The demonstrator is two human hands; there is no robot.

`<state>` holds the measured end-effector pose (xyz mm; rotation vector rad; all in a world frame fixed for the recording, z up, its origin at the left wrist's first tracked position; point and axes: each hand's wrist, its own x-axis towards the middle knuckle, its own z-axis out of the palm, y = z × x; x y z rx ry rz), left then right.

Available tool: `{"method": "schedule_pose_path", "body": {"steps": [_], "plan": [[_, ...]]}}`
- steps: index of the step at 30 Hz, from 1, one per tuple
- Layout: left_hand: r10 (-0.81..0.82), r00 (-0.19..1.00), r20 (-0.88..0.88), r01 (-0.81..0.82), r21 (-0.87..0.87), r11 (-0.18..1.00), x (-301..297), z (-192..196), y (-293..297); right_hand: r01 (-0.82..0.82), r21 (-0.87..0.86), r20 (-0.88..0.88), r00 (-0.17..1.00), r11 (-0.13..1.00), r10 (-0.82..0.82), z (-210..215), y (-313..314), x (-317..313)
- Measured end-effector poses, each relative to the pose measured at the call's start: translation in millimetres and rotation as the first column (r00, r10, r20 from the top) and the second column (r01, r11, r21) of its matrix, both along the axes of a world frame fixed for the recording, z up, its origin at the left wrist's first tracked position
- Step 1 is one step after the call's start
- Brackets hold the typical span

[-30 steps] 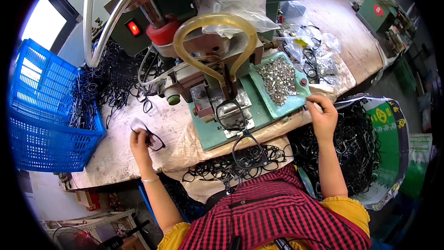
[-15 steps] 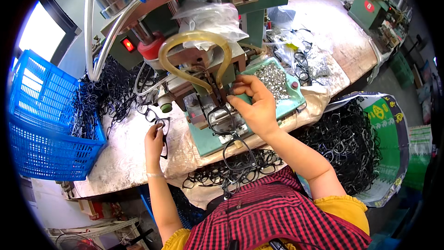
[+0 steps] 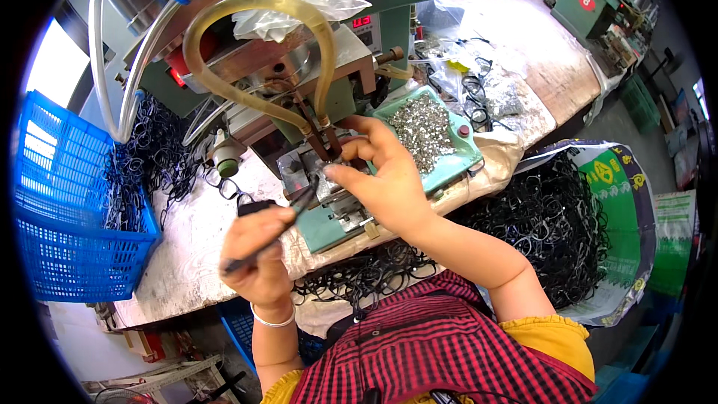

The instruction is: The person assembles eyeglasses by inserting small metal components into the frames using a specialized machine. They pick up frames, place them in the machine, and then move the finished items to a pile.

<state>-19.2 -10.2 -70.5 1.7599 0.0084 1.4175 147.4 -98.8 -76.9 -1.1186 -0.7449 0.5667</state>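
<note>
My left hand (image 3: pixel 258 247) is raised in front of the bench press, closed around a blurred black eyeglass frame (image 3: pixel 278 238). The frame's far end reaches toward the metal fixture (image 3: pixel 350 213) of the press. My right hand (image 3: pixel 385 176) is at the fixture, just below two dark metal prongs (image 3: pixel 323 142) fed by a yellowish hose (image 3: pixel 258 0). Its thumb and fingers are curled together there; whatever they pinch is too small to make out. Right of that hand sits a teal tray (image 3: pixel 460 158) heaped with small shiny metal parts (image 3: pixel 420 135).
Black eyeglass frames fill a blue basket (image 3: pixel 82 247) at left and a large green-and-white sack (image 3: pixel 628 232) at right. More frames (image 3: pixel 366 269) lie along the bench's front edge. Plastic bags (image 3: pixel 303 0) rest on the press; another green machine (image 3: pixel 594 4) stands far right.
My left hand has risen toward the fixture with the eyeglass frame. The frame that hung at the fixture is no longer seen there. My right hand has stayed by the prongs.
</note>
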Motion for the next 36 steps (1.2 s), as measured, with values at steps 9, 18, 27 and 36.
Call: {"method": "schedule_pose_path", "body": {"steps": [9,18,27,36], "plan": [[0.053,0.998,0.019,-0.053,0.043,0.998,-8.0,36.8,11.8,0.123,0.141,-0.065,0.991,0.982,-0.115,-34.4,9.6,-3.8],[0.034,0.998,0.061,-0.025,-0.141,0.99,13.9,30.2,27.7,0.14,0.185,-0.298,0.951,0.973,-0.081,-28.0,12.0,-18.2],[0.16,0.954,-0.253,-0.081,0.297,0.951,7.5,19.7,4.0,0.154,-0.085,0.416,0.903,0.984,-0.105,-11.8,-27.9,23.0],[0.106,0.911,-0.4,0.134,0.53,0.837,27.8,-0.3,-8.0,0.671,-0.118,0.909,0.37,0.732,-0.192,-109.8,-53.7,123.0]]}}
